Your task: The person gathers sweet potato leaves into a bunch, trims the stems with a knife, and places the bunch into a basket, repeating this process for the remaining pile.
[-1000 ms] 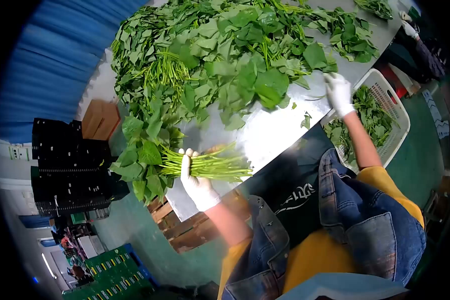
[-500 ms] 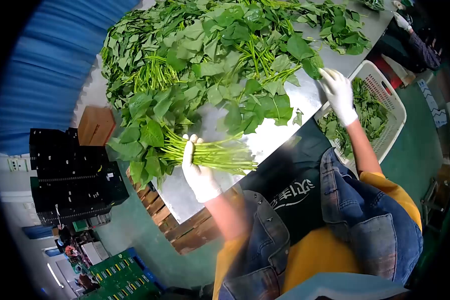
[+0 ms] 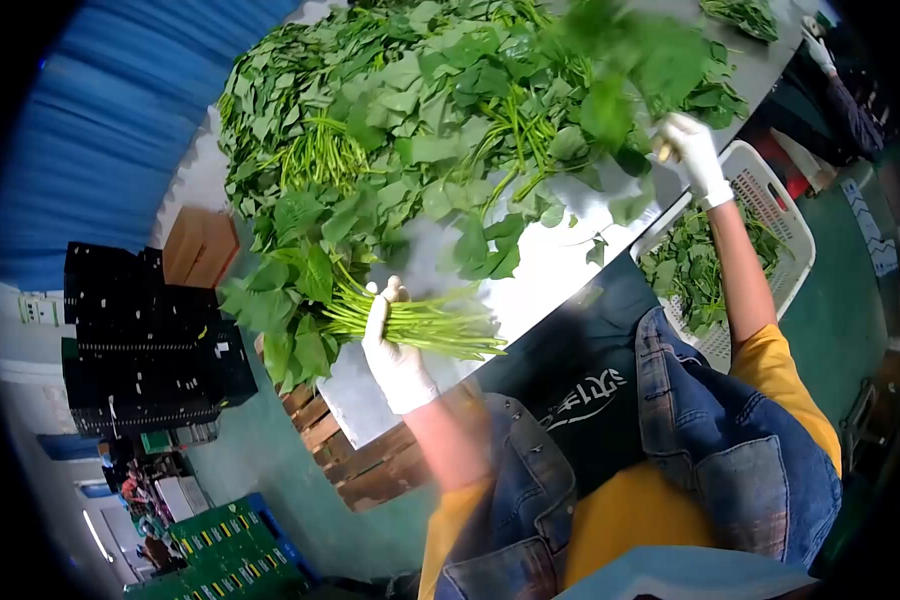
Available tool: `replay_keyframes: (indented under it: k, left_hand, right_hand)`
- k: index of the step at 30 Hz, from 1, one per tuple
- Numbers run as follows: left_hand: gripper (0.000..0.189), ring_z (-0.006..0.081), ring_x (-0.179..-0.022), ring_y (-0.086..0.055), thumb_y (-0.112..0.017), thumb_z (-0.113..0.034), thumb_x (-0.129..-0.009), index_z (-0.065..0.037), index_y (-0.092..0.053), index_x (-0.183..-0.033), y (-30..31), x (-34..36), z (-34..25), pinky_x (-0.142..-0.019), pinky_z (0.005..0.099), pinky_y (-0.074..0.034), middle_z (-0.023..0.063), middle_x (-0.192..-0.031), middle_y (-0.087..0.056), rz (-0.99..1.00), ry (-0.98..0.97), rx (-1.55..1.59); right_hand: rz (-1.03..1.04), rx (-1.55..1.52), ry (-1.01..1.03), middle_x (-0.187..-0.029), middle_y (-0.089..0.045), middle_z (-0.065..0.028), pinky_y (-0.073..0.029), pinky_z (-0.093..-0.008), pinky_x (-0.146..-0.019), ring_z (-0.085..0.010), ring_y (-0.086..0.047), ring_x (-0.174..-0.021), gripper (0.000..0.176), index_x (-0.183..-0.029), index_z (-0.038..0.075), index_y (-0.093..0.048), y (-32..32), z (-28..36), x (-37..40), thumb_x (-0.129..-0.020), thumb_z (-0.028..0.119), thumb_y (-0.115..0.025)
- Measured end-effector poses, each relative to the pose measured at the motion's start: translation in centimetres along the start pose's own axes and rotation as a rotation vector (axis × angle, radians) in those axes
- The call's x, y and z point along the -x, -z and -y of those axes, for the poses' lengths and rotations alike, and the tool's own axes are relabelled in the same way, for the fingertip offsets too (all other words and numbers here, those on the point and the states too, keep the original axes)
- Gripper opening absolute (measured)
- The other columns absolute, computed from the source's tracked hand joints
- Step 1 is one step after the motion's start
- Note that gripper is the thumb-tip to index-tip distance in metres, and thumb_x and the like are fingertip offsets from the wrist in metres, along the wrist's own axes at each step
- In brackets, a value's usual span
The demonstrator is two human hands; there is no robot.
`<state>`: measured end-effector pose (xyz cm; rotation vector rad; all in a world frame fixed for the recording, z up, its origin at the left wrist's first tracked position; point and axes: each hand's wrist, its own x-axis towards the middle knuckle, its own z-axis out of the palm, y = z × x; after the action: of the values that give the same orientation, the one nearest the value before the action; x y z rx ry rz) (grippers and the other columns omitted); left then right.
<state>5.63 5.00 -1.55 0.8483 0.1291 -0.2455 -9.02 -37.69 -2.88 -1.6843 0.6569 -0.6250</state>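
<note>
My left hand (image 3: 398,360), in a white glove, is wrapped around a bunch of long green stems (image 3: 440,322). Broad leaves (image 3: 280,300) fan out from the bunch on the left, and the bare stem ends point right. Over the table's right edge, my gloved right hand (image 3: 692,158) is closed, its fingers curled at a leafy stem (image 3: 660,70). The leaves of that stem are smeared by motion, and the part inside the fingers is hidden. A large pile of leafy greens (image 3: 400,110) covers the far side of the metal table (image 3: 550,255).
A white plastic basket (image 3: 795,235) with leafy greens stands at the right, below the table edge. Wooden pallets (image 3: 375,470) are under the near corner. Black crates (image 3: 120,340) and a cardboard box (image 3: 198,248) stand left. Another person's gloved hand (image 3: 820,52) shows top right.
My right hand has moved up and right, its fingers going from stretched out to curled, and leaves now swing above it. The left hand keeps its hold on the bunch of stems.
</note>
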Motion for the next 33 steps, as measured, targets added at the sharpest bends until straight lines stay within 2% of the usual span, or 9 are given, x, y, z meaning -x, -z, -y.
replay_keyframes:
  k: [6,11,13,22,23,26,27,30,33]
  left_hand:
    - [0.040,0.0264,-0.096,-0.062,-0.059,0.001,-0.084,0.003,-0.044,-0.121,-3.9,-1.4,2.7,-0.094,0.0372,-0.048,0.0191,-0.101,-0.062,0.057,0.180,0.011]
    - [0.012,0.0172,-0.086,-0.058,-0.061,-0.014,-0.090,-0.004,-0.057,-0.096,-5.8,-1.1,3.7,-0.085,0.0314,-0.049,0.0045,-0.086,-0.060,0.014,0.277,-0.051]
    - [0.026,0.0226,-0.094,-0.059,-0.061,-0.013,-0.090,0.004,-0.055,-0.108,-5.1,-1.8,4.6,-0.090,0.0352,-0.049,0.0131,-0.098,-0.060,-0.028,0.276,-0.068]
    - [0.032,0.0191,-0.084,-0.060,-0.060,-0.002,-0.086,-0.001,-0.053,-0.117,-8.9,-1.0,6.3,-0.081,0.0323,-0.052,0.0088,-0.093,-0.058,0.122,0.330,-0.045]
    - [0.032,0.0191,-0.084,-0.060,-0.060,-0.002,-0.086,-0.001,-0.053,-0.117,-9.2,-0.8,6.0,-0.081,0.0323,-0.052,0.0088,-0.093,-0.058,0.119,0.328,-0.047]
    - [0.034,0.0182,-0.086,-0.059,-0.062,-0.002,-0.084,-0.001,-0.054,-0.117,-9.0,-0.6,5.2,-0.076,0.0305,-0.051,0.0089,-0.099,-0.062,0.128,0.287,-0.039]
    - [0.024,0.0107,-0.084,-0.057,-0.057,-0.009,-0.089,-0.005,-0.055,-0.113,-9.2,0.0,4.6,-0.074,0.0240,-0.049,0.0043,-0.101,-0.063,0.122,0.220,-0.175]
    - [0.028,0.0121,-0.084,-0.058,-0.054,-0.007,-0.090,-0.004,-0.052,-0.118,-6.7,0.1,3.2,-0.074,0.0257,-0.050,0.0103,-0.114,-0.062,0.065,0.166,-0.177]
    - [0.026,0.0160,-0.082,-0.058,-0.054,-0.007,-0.090,-0.002,-0.053,-0.115,-4.2,-0.1,2.1,-0.073,0.0272,-0.050,0.0112,-0.105,-0.062,0.014,0.156,-0.060]
  right_hand:
    - [0.176,-0.125,-0.154,-0.067,-0.064,-0.0096,-0.046,-0.0252,-0.049,-0.0160,-0.059,-0.050,0.023,-0.095,-0.003,-0.066,-2.8,-0.7,3.3,-0.090,0.015,-0.052]
    - [0.136,-0.295,-0.084,-0.077,-0.064,-0.0103,-0.050,-0.0282,-0.056,-0.0154,-0.063,-0.065,0.026,-0.101,-0.003,-0.066,-5.3,-0.6,4.9,-0.091,0.015,-0.051]
    - [-0.007,-0.103,0.167,-0.089,-0.068,-0.0035,-0.046,-0.0232,-0.074,-0.0091,-0.059,-0.080,0.024,-0.106,-0.004,-0.066,-6.7,-1.8,4.4,-0.091,0.012,-0.055]
    - [-0.052,-0.167,0.149,-0.092,-0.069,-0.0085,-0.048,-0.0273,-0.075,-0.0153,-0.062,-0.084,0.024,-0.105,-0.002,-0.067,-8.8,0.6,6.3,-0.084,0.008,-0.062]
    - [-0.237,0.316,0.683,-0.093,-0.069,-0.0088,-0.048,-0.0288,-0.076,-0.0183,-0.064,-0.084,0.022,-0.104,-0.002,-0.067,-7.7,0.2,5.9,-0.084,0.006,-0.060]
    - [-0.534,0.063,0.633,-0.101,-0.069,-0.0067,-0.045,-0.0294,-0.088,-0.0153,-0.062,-0.093,0.021,-0.104,0.000,-0.067,-2.9,3.4,5.3,-0.092,0.010,-0.053]
    - [-0.598,-0.288,0.398,-0.103,-0.068,-0.0083,-0.045,-0.0280,-0.087,-0.0143,-0.062,-0.093,0.021,-0.104,0.000,-0.067,-0.8,2.1,4.3,-0.095,0.011,-0.051]
    - [-0.795,-0.419,0.128,-0.114,-0.064,-0.0117,-0.042,-0.0259,-0.087,-0.0170,-0.060,-0.101,0.039,-0.121,0.000,-0.057,6.8,-4.6,3.2,-0.098,0.031,-0.048]
    - [-0.578,-1.156,-0.053,-0.123,-0.058,-0.0124,-0.044,-0.0275,-0.090,-0.0205,-0.059,-0.103,0.043,-0.126,0.000,-0.053,10.7,-13.6,5.2,-0.098,0.033,-0.048]
